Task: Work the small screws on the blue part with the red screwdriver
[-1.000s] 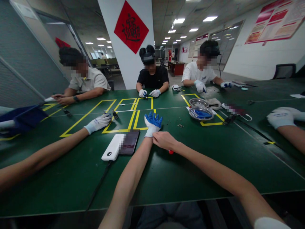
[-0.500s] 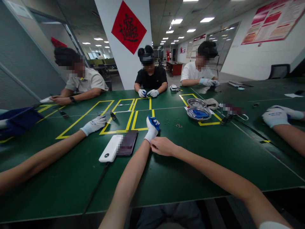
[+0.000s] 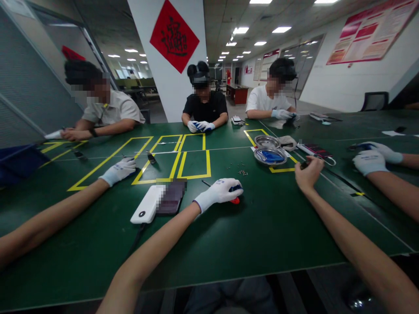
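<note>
My left hand [image 3: 223,191], in a white glove with a blue palm, rests low over the table with its fingers curled round a screwdriver. The screwdriver's red handle end [image 3: 235,201] shows under the fingers, and its thin dark shaft sticks out behind the hand. Bare, my right hand [image 3: 310,173] is farther right, its fingers closed on a small black object [image 3: 304,165] that they mostly hide. Several small screws [image 3: 242,172] lie loose beyond my left hand. Two round metal dishes [image 3: 270,162] stand between my hands, farther back; the nearer holds something blue.
A white power bank [image 3: 148,205] with a cable and a dark phone [image 3: 172,198] lie left of my left forearm. A co-worker's gloved hand [image 3: 118,171] is at the left, near a black part [image 3: 151,157]. Another's gloved hands [image 3: 371,161] are at the right.
My hands have parted. The left has moved right and down onto the screwdriver; the right has left the glove cuff and reached right, closing on the black object. The view has shifted slightly.
</note>
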A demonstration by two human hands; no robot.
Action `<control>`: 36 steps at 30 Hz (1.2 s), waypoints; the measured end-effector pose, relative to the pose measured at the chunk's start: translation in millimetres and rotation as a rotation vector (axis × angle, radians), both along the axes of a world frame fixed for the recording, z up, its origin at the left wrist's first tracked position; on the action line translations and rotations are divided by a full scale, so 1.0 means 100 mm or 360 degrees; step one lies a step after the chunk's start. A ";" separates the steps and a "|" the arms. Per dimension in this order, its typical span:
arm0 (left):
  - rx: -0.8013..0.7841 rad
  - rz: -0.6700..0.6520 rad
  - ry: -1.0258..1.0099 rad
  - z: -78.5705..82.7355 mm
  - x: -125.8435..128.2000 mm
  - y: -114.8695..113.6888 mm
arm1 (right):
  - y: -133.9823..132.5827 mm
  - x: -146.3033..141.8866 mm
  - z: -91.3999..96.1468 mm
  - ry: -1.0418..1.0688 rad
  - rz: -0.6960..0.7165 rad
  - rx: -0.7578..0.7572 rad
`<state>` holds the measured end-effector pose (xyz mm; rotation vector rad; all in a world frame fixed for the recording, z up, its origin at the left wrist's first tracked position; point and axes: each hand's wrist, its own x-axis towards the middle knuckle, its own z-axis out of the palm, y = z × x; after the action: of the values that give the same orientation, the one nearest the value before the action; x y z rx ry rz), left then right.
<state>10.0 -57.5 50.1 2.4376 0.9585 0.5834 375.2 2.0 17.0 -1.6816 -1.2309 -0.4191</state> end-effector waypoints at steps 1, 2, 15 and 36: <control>0.0000 -0.0018 0.0033 0.01 -0.01 -0.04 | 0.02 0.16 -0.05 0.0019 -0.0094 0.0027; -0.0008 -0.0028 0.0058 0.01 -0.02 -0.06 | 0.05 0.29 -0.09 0.0054 -0.0169 0.0032; -0.0212 0.0447 -0.0270 -0.13 -0.26 0.10 | 0.24 0.50 -0.31 0.0219 -0.0019 -0.0511; -0.0128 0.0551 -0.0318 -0.39 -0.28 0.28 | 0.16 -1.76 -0.03 -0.0057 0.1379 -0.0581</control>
<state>-17.8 -29.8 11.2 2.1080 1.2991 0.8692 199.6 18.1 14.1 -1.2474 -1.9915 0.3240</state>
